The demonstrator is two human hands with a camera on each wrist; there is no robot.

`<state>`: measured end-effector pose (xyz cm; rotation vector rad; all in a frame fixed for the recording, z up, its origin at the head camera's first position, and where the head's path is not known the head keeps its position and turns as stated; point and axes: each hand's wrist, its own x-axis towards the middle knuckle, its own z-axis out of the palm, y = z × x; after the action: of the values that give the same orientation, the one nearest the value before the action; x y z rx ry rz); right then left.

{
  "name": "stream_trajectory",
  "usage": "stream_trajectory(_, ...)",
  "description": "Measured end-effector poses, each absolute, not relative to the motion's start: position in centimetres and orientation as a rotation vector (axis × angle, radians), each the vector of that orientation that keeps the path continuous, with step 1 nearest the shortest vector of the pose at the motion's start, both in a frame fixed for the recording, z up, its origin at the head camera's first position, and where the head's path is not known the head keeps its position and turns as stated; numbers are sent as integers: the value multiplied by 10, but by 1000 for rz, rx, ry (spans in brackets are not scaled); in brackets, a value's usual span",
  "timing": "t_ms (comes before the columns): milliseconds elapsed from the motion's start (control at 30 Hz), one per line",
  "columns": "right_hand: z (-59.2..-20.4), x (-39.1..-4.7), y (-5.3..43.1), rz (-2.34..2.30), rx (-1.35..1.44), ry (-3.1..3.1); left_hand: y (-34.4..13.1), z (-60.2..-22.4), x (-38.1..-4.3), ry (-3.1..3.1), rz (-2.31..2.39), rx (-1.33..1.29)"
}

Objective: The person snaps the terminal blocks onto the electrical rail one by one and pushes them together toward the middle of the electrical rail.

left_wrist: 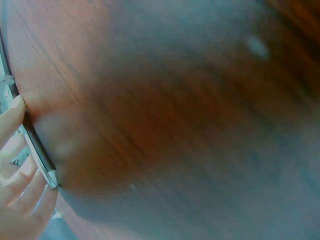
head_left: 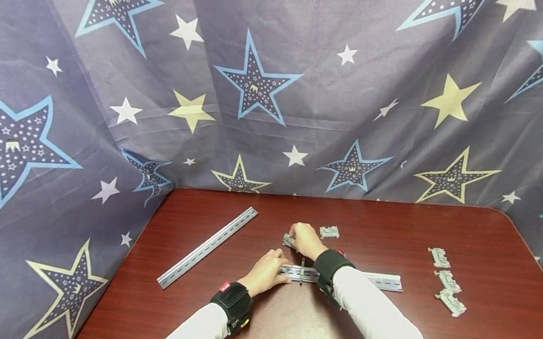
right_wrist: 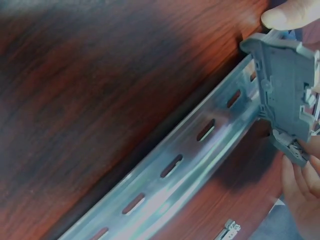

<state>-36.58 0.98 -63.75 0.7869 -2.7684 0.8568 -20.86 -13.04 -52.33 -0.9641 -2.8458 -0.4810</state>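
A slotted metal DIN rail (head_left: 385, 282) lies crosswise on the table. My left hand (head_left: 265, 272) grips its left end, thumb along the near edge and fingers over the far side; the left wrist view shows the thumb (left_wrist: 12, 117) against the rail (left_wrist: 37, 147). One grey terminal block (right_wrist: 282, 85) stands upright across the rail, just right of the left hand. Beyond the rail, my right hand (head_left: 307, 240) pinches a second grey terminal block (head_left: 289, 240). In the right wrist view this held block (right_wrist: 291, 149) shows partly, below the mounted one, beside the right fingers (right_wrist: 300, 187).
Another DIN rail (head_left: 207, 247) lies slanted at the left. A loose terminal block (head_left: 329, 232) lies behind the right hand. Three more, a far one (head_left: 439, 257), a middle one (head_left: 448, 281) and a near one (head_left: 450, 303), lie at the right. A star-patterned cloth (head_left: 263, 151) hangs behind the table.
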Motion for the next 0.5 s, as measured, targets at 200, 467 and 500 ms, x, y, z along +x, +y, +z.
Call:
stream_trajectory(200,-624,-365,18,942,753,-2764,-130,-523,-209,-2845,-487,-960)
stream_trajectory(467,-652,-385,26,926,615,-2707,-131,-524,-209,-2850,-489,-963)
stream_trajectory(500,-655,-386,28,953,613,-2687,-131,-524,-209,-2852,-491,-963)
